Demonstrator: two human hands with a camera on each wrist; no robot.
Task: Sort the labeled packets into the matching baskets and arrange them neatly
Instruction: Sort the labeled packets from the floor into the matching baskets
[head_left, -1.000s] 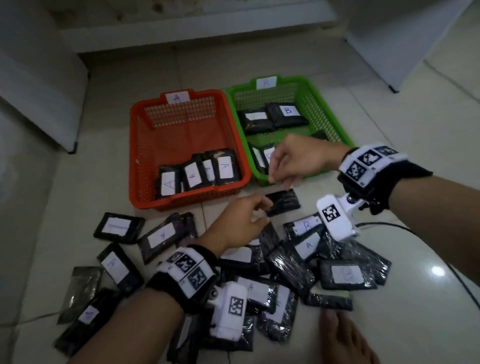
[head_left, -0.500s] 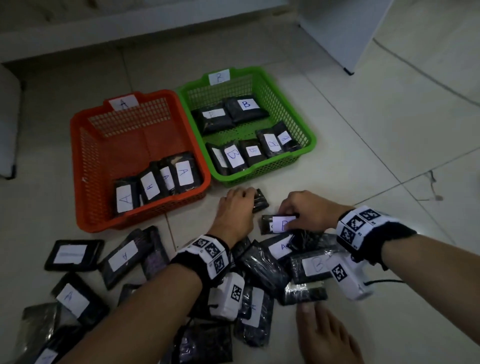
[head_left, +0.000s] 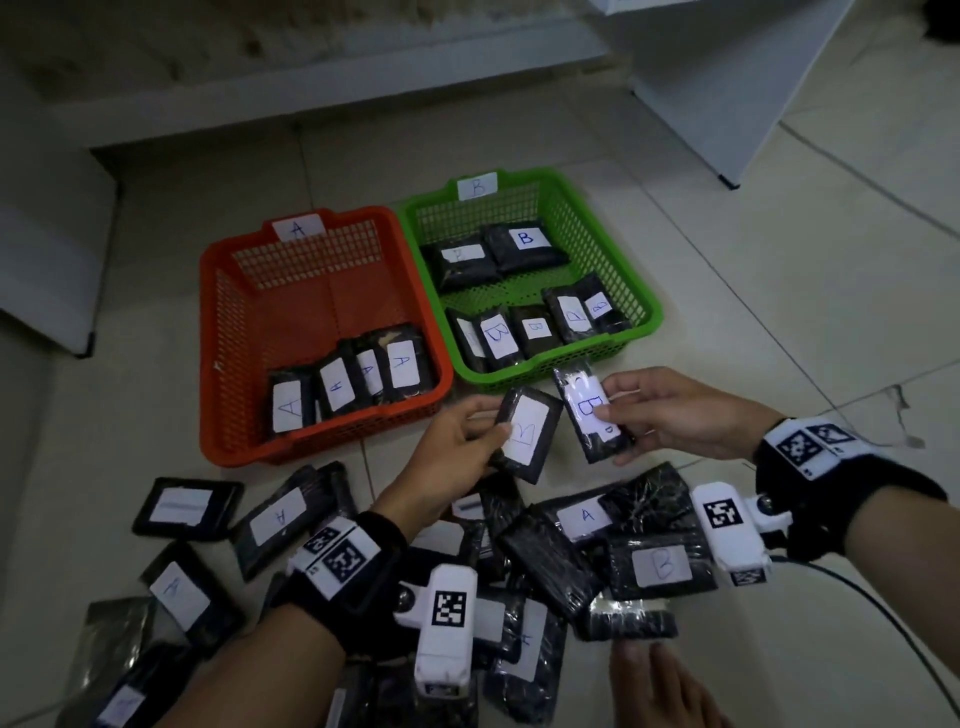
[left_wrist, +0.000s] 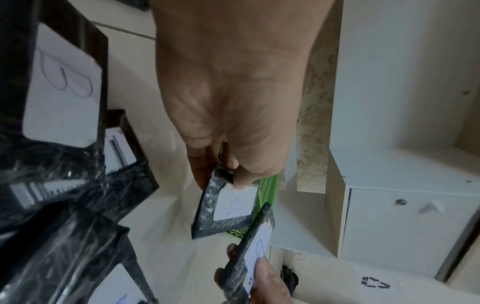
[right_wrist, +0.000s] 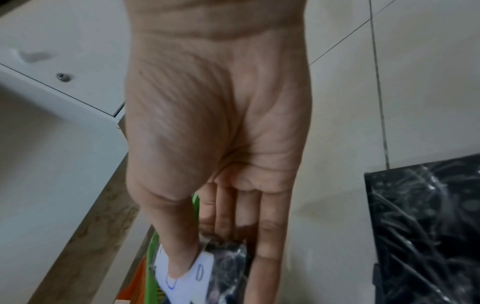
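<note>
Packets look light, crinkly, slick: our left hand (head_left: 457, 447) pinches one B packet (head_left: 527, 434) by its edge, right hand (head_left: 675, 415) another (head_left: 592, 413), green basket (head_left: 535, 371) at 12 o'clock.

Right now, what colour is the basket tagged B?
Green basket; clearest in the head view.

My head view looks down and forward over the floor (head_left: 727, 322) from above. Each wrist view sits close behind its palm, facing fingerward; all share the green basket (head_left: 655, 312)
</note>
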